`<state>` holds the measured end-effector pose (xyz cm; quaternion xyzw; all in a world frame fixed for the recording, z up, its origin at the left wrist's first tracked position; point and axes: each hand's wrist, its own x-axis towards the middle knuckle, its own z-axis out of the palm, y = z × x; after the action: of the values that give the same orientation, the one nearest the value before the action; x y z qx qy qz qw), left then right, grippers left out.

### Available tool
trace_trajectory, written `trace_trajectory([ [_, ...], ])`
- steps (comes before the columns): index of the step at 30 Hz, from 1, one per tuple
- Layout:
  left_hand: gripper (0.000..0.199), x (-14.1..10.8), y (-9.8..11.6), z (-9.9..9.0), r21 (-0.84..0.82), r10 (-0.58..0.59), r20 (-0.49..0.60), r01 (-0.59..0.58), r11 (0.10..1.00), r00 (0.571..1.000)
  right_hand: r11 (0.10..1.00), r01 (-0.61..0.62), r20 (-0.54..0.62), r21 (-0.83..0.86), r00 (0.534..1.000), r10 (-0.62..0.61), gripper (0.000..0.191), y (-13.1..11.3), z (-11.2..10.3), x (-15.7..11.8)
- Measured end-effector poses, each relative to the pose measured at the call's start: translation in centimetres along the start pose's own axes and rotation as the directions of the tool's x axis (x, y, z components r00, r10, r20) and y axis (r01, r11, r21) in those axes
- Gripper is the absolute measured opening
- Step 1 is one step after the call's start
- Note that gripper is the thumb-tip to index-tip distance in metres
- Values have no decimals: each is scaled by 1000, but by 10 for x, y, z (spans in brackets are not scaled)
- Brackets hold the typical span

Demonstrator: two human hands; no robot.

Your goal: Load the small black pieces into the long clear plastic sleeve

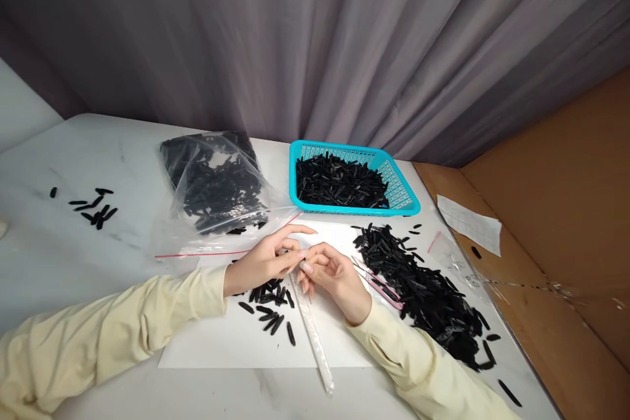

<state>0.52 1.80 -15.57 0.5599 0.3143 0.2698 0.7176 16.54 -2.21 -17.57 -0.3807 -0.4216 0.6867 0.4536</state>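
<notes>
My left hand (275, 254) and my right hand (331, 273) meet over a white sheet (197, 341). Their fingertips pinch together on something small and dark, mostly hidden by the fingers. Below them a long, narrow clear plastic strip (316, 348) runs toward the table's front edge. Loose black pieces (270, 318) lie on the sheet beside and under my left hand. Right of my right hand, a pink-handled tool (386, 292) rests against a large heap of black pieces (418, 282).
A blue basket (354, 211) of black pieces stands at the back. Clear bags (211, 184) holding black pieces lie to its left. A few pieces (101, 210) are at far left. A paper slip (470, 223) and clear plastic (457, 269) lie at right.
</notes>
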Motion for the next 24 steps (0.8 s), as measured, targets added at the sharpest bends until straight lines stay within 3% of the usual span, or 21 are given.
trace_trajectory([
  [4,45,1,-1,1,8,2,-45,-1,1000,999,995,2,30,95,1000,-5,27,0,-2,1],
  [9,35,4,-5,0,16,6,-94,-4,1000,996,983,10,-81,181,997,5,21,-5,-5,3],
  [17,43,1,-5,4,116,31,-34,-27,993,999,970,50,-179,239,984,-7,24,-8,-4,5],
  [24,48,-1,-6,2,229,64,-92,-41,973,994,957,-8,-137,291,989,50,22,-12,-5,6],
])
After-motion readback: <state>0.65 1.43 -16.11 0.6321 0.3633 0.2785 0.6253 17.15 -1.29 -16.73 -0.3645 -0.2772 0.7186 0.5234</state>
